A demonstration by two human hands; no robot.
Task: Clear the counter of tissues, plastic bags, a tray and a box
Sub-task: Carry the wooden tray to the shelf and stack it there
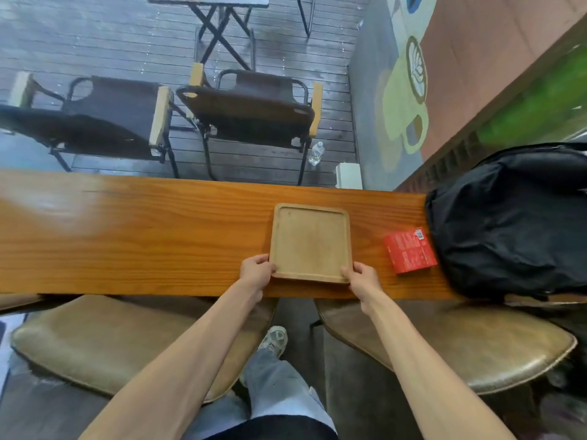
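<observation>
Nothing readable here tbh, the red box (409, 251) has print and a barcode sticker, way too blurry.

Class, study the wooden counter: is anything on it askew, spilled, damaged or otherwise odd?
Only small things stand out. The red rectangular cardboard box lies turned at an angle to the counter's edge, beside the black fabric bag. The square wooden tray, gripped at its near corners by the left hand and right hand, sits straight. Nothing looks spilled or damaged.
</observation>
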